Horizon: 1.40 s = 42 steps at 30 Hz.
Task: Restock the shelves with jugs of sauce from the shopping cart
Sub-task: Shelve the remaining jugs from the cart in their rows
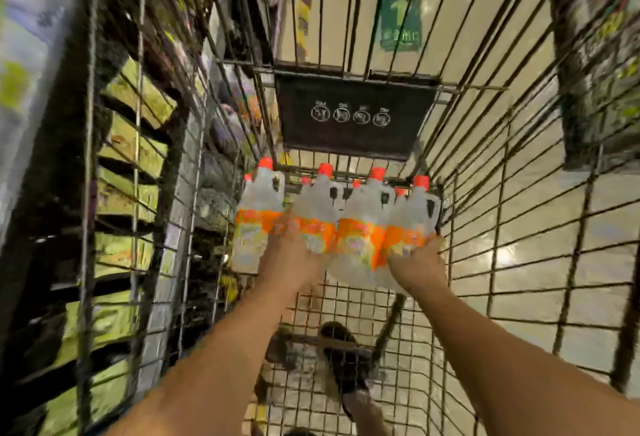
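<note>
Pickup looks under way: right hand [417, 262] curls round the end sauce jug [412, 221] in the row just beyond both hands inside the shopping cart [353, 137], left hand [289, 255] touches neighbouring jugs [320, 196], grip too blurred to tell, so next comes a firm lift toward shelves [128, 144] leftward.

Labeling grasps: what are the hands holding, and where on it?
Right hand grips the rightmost jug at its orange label band. Left hand is on another jug at the label; blur hides its grip.
</note>
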Tool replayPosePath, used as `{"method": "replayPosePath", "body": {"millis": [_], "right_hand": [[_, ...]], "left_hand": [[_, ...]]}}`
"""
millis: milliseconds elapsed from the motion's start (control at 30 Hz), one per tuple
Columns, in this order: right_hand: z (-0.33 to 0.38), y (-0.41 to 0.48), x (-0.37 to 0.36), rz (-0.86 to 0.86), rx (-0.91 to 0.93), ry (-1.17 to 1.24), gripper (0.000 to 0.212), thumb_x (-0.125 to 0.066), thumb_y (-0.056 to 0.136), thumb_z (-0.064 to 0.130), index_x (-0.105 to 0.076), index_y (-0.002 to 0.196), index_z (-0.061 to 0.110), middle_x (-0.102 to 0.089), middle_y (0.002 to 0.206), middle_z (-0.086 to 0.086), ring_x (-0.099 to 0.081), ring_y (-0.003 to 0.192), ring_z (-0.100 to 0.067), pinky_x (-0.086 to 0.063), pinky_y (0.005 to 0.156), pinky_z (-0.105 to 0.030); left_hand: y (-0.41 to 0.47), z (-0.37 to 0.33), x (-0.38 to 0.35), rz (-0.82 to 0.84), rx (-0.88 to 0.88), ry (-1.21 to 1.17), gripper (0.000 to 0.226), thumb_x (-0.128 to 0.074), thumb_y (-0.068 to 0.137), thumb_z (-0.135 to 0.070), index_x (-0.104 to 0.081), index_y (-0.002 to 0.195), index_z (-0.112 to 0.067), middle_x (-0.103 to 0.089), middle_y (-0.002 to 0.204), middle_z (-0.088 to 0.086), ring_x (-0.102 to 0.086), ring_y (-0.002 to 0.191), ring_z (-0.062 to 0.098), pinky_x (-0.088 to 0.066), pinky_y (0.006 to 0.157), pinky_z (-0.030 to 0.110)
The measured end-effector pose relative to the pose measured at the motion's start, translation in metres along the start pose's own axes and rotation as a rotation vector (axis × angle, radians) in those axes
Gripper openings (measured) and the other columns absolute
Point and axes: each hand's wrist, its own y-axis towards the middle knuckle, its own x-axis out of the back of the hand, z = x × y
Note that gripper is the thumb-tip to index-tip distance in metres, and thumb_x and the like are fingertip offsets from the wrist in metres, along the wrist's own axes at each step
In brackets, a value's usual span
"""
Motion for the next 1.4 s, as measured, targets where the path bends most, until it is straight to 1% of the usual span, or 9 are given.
{"method": "replayPosePath", "body": {"millis": [133,267,433,600,733,1000,1233,1300,1400], "right_hand": [[-0.006,0.021,-0.01,-0.055,-0.052,0.089,0.104,-0.077,0.07,0.049,-0.021,0.141,-0.001,-0.05,0.134,-0.024,-0.049,0.124,-0.038,-0.043,0.1,-0.043],[-0.01,0.029,-0.013,-0.09,-0.065,0.157,0.104,-0.083,0.061,0.051,-0.029,0.138,0.006,-0.055,0.129,-0.018,-0.053,0.121,-0.034,-0.045,0.098,-0.044],[-0.01,0.029,-0.01,-0.09,-0.056,0.175,0.092,-0.083,0.064,0.047,-0.034,0.132,0.01,-0.058,0.121,-0.01,-0.058,0.112,-0.03,-0.041,0.081,-0.032],[-0.013,0.029,-0.008,-0.074,-0.074,0.145,0.086,-0.083,0.063,0.047,-0.034,0.126,0.014,-0.059,0.112,-0.008,-0.059,0.097,-0.03,-0.047,0.08,-0.038],[-0.014,0.026,-0.002,-0.071,-0.069,0.146,0.081,-0.084,0.065,0.043,-0.035,0.122,0.013,-0.056,0.104,-0.006,-0.055,0.091,-0.027,-0.049,0.08,-0.041],[-0.004,-0.024,0.008,-0.106,-0.015,0.304,0.082,-0.082,0.068,0.044,-0.036,0.126,0.009,-0.055,0.1,-0.006,-0.055,0.085,-0.027,-0.048,0.072,-0.037],[0.017,-0.11,0.05,-0.098,0.199,0.379,0.096,-0.07,0.048,0.054,-0.035,0.126,0.011,-0.059,0.103,-0.007,-0.057,0.087,-0.026,-0.045,0.073,-0.033],[0.021,-0.14,0.065,-0.104,0.284,0.386,0.092,-0.07,0.047,0.056,-0.037,0.123,0.015,-0.061,0.1,-0.006,-0.06,0.087,-0.027,-0.051,0.078,-0.039],[0.028,-0.188,0.088,-0.104,0.443,0.395,0.076,-0.081,0.054,0.047,-0.041,0.115,0.024,-0.063,0.094,-0.001,-0.063,0.081,-0.022,-0.055,0.076,-0.04]], "left_hand": [[0.032,-0.002,-0.013,0.012,0.045,-0.027,0.117,-0.081,0.071,-0.047,-0.003,0.155,-0.021,-0.037,0.152,0.006,-0.046,0.13,0.028,-0.041,0.1,0.033],[0.049,0.0,-0.022,0.073,0.13,-0.082,0.103,-0.088,0.065,-0.038,-0.025,0.145,-0.022,-0.06,0.129,0.004,-0.06,0.107,0.023,-0.051,0.09,0.034],[0.065,0.001,-0.02,0.089,0.212,-0.114,0.129,-0.098,0.041,-0.039,-0.025,0.146,-0.018,-0.055,0.135,0.003,-0.054,0.123,0.026,-0.047,0.101,0.041],[0.061,-0.009,-0.021,0.084,0.318,-0.172,0.106,-0.099,0.039,-0.029,-0.043,0.129,-0.019,-0.059,0.123,-0.001,-0.057,0.114,0.023,-0.05,0.094,0.036],[0.042,-0.01,-0.026,0.004,0.221,-0.248,0.116,-0.09,0.022,-0.039,-0.04,0.126,-0.031,-0.056,0.119,-0.007,-0.058,0.11,0.022,-0.054,0.089,0.044],[-0.029,-0.01,-0.002,-0.133,0.085,-0.376,0.105,-0.091,0.038,-0.039,-0.035,0.127,-0.04,-0.052,0.118,-0.014,-0.057,0.104,0.018,-0.054,0.083,0.044],[-0.118,-0.028,0.05,-0.301,0.023,-0.532,0.079,-0.094,0.048,-0.023,-0.042,0.105,-0.042,-0.056,0.099,-0.02,-0.057,0.088,0.002,-0.044,0.068,0.01],[-0.149,-0.033,0.066,-0.342,-0.033,-0.544,0.092,-0.092,0.041,-0.03,-0.04,0.115,-0.046,-0.059,0.112,-0.015,-0.059,0.096,0.006,-0.049,0.083,0.023],[-0.199,-0.042,0.097,-0.455,-0.086,-0.529,0.088,-0.086,0.038,-0.04,-0.034,0.108,-0.054,-0.06,0.111,-0.015,-0.064,0.097,0.011,-0.054,0.08,0.033]]}}
